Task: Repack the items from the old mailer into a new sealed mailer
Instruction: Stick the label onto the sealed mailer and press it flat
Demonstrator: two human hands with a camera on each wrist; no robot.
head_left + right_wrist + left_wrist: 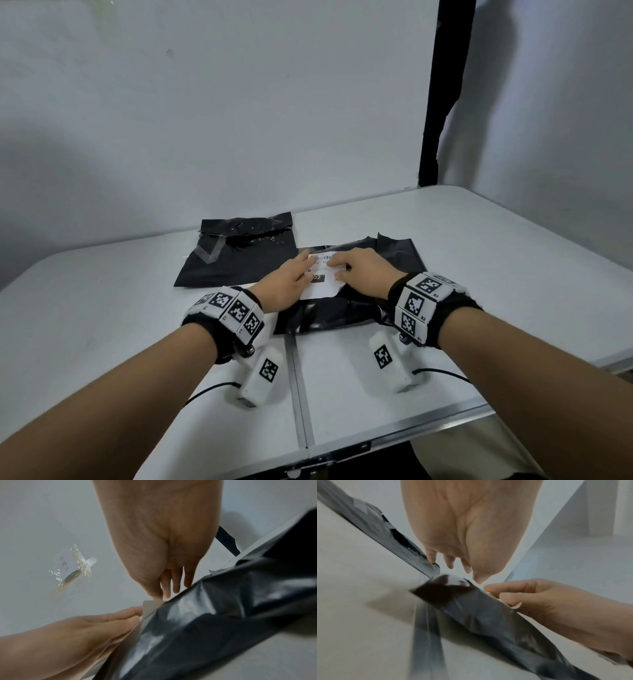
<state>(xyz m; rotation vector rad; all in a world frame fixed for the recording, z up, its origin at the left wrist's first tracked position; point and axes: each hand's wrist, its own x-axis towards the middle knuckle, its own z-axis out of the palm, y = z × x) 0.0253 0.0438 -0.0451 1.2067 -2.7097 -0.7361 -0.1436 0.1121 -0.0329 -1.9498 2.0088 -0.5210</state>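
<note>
A full black mailer lies on the white table with a white shipping label on top. My left hand and right hand both lie on the label with straight fingers, pressing it flat. In the left wrist view my left hand hovers fingers-down over the mailer, with the right hand beside it. In the right wrist view my right hand touches the label's edge, next to the left hand. A flat, torn black mailer with clear tape lies behind, to the left.
The table stands against a white wall, with a dark vertical gap at the back right. A metal seam runs down the table's middle to its front edge. A small taped note sticks to the wall.
</note>
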